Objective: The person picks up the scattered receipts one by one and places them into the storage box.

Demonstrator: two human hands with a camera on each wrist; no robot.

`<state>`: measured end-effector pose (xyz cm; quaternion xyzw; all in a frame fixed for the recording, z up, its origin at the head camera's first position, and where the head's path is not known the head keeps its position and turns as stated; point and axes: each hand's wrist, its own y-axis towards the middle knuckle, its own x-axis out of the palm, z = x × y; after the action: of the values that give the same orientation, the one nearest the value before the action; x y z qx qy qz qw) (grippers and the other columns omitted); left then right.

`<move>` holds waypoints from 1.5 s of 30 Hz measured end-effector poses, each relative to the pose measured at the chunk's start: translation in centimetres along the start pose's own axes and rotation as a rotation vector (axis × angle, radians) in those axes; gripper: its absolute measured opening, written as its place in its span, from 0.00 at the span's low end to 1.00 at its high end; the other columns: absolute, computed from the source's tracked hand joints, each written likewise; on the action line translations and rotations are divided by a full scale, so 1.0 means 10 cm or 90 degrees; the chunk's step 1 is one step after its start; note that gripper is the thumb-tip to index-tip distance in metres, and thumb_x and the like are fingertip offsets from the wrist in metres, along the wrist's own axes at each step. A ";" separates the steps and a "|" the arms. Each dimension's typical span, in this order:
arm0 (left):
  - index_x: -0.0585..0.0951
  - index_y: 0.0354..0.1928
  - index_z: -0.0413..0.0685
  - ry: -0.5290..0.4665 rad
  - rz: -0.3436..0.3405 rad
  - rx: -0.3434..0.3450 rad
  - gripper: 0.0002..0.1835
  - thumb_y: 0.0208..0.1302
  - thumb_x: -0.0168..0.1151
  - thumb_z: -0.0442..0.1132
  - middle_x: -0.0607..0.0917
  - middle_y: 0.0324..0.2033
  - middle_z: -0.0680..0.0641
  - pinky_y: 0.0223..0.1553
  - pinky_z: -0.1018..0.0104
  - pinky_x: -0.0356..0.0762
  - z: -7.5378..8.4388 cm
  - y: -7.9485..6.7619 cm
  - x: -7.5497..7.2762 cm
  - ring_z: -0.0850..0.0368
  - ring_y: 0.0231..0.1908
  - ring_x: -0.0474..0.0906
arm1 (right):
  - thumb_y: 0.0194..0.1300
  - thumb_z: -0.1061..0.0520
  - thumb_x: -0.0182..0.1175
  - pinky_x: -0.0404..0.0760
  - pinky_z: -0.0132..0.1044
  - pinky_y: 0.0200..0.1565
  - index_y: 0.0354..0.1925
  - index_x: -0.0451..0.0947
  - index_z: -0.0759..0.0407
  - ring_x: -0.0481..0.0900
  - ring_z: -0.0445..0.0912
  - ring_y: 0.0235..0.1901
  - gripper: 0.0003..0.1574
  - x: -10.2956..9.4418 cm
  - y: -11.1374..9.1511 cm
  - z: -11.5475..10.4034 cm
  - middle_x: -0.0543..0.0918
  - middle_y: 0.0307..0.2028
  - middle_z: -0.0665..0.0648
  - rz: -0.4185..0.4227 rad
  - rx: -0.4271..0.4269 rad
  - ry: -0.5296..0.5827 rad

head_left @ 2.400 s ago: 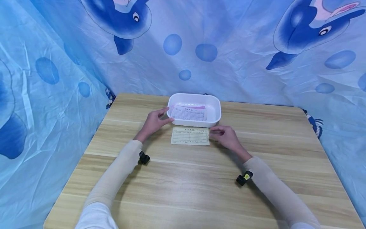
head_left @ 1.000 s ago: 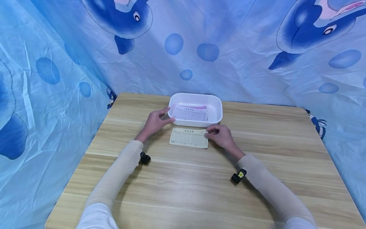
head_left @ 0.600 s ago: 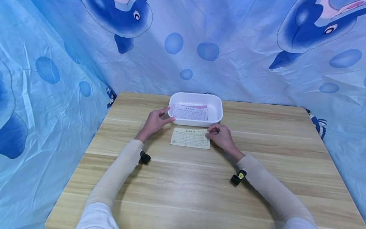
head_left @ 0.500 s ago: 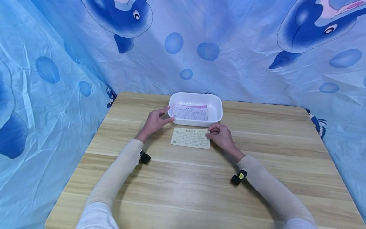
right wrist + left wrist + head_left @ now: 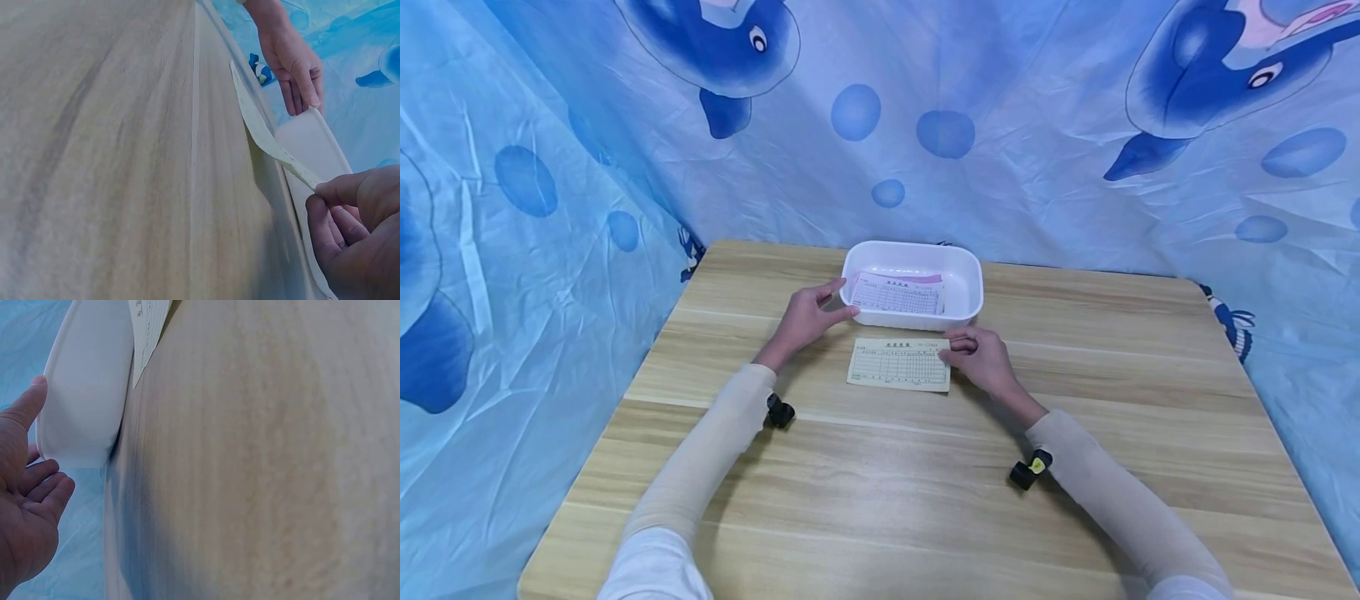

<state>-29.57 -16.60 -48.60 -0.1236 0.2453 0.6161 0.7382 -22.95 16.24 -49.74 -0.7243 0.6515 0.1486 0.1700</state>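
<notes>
My right hand (image 5: 983, 358) pinches the upper right corner of a pale yellow printed form (image 5: 898, 364) with a table grid. In the right wrist view, that form (image 5: 262, 139) bends upward toward the thumb and index finger, its far end low over the table. My left hand (image 5: 808, 321) holds the left front corner of a white plastic tray (image 5: 967, 287); in the left wrist view its thumb lies at the rim of the tray (image 5: 87, 394) and the other fingers bend beside the wall. Inside the tray lies a pinkish-white form (image 5: 897, 296) with a pink sheet partly hidden behind it.
The tray stands near the back edge of a wooden table (image 5: 865, 500), just beyond the yellow form. A blue curtain (image 5: 1037, 208) with dolphin prints hangs behind and at the sides. Small black cameras (image 5: 781, 412) are worn on both wrists.
My right hand has shifted slightly left from the yellow form's right edge and taken its corner. The form's right end has risen and come a little nearer me. My left hand stays on the tray.
</notes>
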 end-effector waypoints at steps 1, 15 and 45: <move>0.74 0.70 0.43 0.000 -0.001 0.000 0.40 0.60 0.76 0.53 0.74 0.70 0.43 0.70 0.57 0.73 0.00 0.00 0.00 0.47 0.70 0.70 | 0.62 0.62 0.72 0.87 0.28 0.40 0.51 0.84 0.63 0.87 0.48 0.44 0.18 0.00 -0.01 0.00 0.89 0.44 0.62 -0.001 0.000 -0.003; 0.75 0.69 0.44 -0.001 0.005 0.002 0.41 0.58 0.76 0.57 0.75 0.69 0.44 0.69 0.57 0.74 -0.03 0.01 0.00 0.47 0.68 0.73 | 0.63 0.63 0.72 0.87 0.26 0.40 0.45 0.86 0.67 0.87 0.41 0.37 0.12 -0.17 -0.08 -0.11 0.89 0.40 0.63 -0.021 -0.082 0.013; 0.76 0.69 0.44 0.013 0.005 0.006 0.35 0.62 0.75 0.49 0.76 0.69 0.44 0.67 0.53 0.76 -0.02 0.00 -0.01 0.42 0.67 0.74 | 0.65 0.55 0.72 0.90 0.35 0.43 0.49 0.85 0.67 0.84 0.42 0.38 0.19 -0.49 0.06 -0.61 0.87 0.37 0.52 0.027 -0.042 0.153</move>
<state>-29.66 -16.75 -48.71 -0.1253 0.2564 0.6162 0.7341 -24.07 17.89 -42.17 -0.7283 0.6770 0.0852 0.0637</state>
